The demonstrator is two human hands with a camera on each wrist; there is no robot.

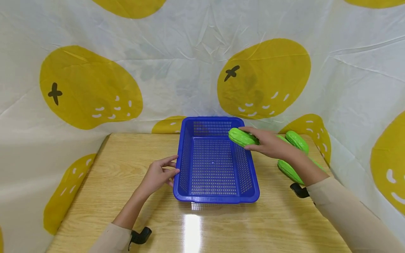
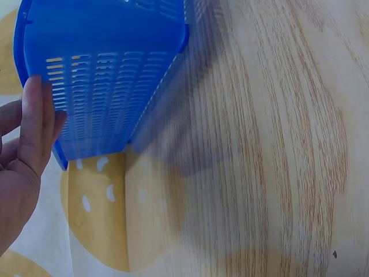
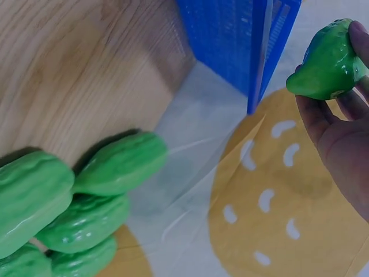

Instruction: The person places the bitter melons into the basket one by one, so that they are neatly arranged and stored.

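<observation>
You're apparently loading the blue basket (image 1: 216,199): left hand (image 1: 159,173) touching it, fingers extended, right hand (image 1: 269,142) gripping a bitter melon (image 1: 241,137) that likely needs lowering inside.

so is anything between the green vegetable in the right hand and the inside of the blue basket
Nothing visible: the right hand holds the green vegetable seemingly above the right side of the open blue basket, and the other green vegetables lie outside, to its right.
</observation>
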